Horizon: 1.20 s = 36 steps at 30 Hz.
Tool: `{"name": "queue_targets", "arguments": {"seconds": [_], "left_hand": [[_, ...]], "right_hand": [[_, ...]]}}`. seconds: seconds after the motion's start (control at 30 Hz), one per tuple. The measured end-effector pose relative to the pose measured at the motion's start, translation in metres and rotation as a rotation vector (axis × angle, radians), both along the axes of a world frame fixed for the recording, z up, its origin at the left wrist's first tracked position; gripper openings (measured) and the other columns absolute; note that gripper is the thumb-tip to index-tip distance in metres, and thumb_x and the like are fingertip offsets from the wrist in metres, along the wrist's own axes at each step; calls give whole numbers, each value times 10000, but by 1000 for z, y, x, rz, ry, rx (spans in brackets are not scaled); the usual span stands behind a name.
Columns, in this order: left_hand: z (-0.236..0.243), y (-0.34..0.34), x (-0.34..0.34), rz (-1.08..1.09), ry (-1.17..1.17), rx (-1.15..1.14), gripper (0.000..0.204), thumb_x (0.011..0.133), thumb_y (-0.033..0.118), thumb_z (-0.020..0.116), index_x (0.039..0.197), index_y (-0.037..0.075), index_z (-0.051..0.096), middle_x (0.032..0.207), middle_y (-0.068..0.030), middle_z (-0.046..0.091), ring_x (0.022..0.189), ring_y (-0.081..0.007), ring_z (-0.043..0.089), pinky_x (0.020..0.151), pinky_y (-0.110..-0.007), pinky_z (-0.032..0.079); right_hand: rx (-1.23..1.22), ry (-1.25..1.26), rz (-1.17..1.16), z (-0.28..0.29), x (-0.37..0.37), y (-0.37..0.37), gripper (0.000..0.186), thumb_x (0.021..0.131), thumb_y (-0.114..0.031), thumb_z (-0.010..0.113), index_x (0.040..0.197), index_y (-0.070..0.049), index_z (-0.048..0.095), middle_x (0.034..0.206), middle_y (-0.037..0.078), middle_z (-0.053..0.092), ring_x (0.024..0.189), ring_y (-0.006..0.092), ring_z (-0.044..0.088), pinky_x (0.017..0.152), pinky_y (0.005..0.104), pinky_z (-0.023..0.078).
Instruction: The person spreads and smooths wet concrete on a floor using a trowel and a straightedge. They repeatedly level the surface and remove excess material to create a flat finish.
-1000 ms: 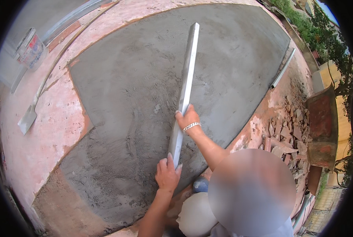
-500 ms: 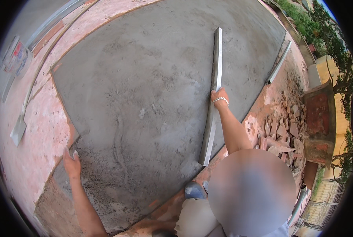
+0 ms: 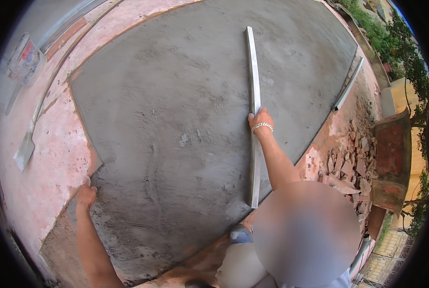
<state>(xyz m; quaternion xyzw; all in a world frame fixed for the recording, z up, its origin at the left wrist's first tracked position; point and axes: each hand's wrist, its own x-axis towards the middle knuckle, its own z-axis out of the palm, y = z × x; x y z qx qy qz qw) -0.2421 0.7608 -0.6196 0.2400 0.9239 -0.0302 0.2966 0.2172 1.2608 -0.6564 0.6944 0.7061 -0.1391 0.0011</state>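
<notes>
A long straight metal bar [image 3: 253, 72] lies on the wet grey cement [image 3: 176, 96]. My right hand [image 3: 262, 120], with a chain bracelet at its wrist, is closed around the bar near its middle. The bar's near end reaches the cement's front edge. At the lower left, my left hand [image 3: 86, 194] is at the border between the cement and the pinkish floor [image 3: 56, 163], its fingers drawn in. Whatever those fingers hold, if anything, is hidden. Near my left hand the cement surface looks rougher and darker; further off it is smoother.
A long-handled shovel [image 3: 26, 151] and a smeared bucket [image 3: 27, 62] occupy the left floor. Another metal bar [image 3: 349, 84] lies along the right border. Broken rubble [image 3: 349, 163] is piled before a large planter [image 3: 392, 153]. A rounded, blurred patch covers the lower right.
The bar's far end has swung left across the cement, with my right hand still around it. My left hand's fingers have drawn in from a more spread position. The view has shifted slightly.
</notes>
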Motion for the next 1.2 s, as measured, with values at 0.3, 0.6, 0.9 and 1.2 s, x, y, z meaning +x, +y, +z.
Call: {"name": "queue_targets", "arguments": {"seconds": [0.3, 0.6, 0.9, 1.2], "left_hand": [[14, 3, 4, 15, -66, 12, 734, 847, 148, 553, 1518, -18, 305, 1469, -316, 411, 1368, -418, 418, 1144, -401, 335], [18, 3, 3, 18, -82, 1, 747, 863, 170, 571, 1518, -40, 280, 1483, -303, 401, 1374, -413, 413, 1147, -401, 339], [3, 5, 1, -1, -62, -193, 773, 881, 161, 545, 1562, 30, 202, 1538, -246, 356, 1400, -396, 384, 1151, -430, 344], [6, 5, 1, 35, -107, -115, 741, 893, 151, 539, 1543, -14, 224, 1525, -279, 352, 1419, -397, 351, 1143, -412, 357]], "right_hand": [[8, -2, 164, 2, -43, -34, 422, 863, -322, 685, 1136, -32, 545, 1164, 213, 631, 1043, 396, 645, 906, 479, 520], [-42, 32, 392, 8, -98, -90, 374, 864, -291, 682, 1104, -42, 541, 1139, 194, 631, 1011, 387, 653, 860, 485, 534], [-114, 87, 751, 17, -131, -161, 366, 852, -280, 681, 1092, -49, 530, 1100, 181, 637, 991, 377, 652, 839, 476, 540], [122, 14, 318, 19, -55, -4, 367, 892, -307, 630, 1105, -28, 521, 1089, 219, 645, 981, 408, 651, 840, 486, 537]]}}
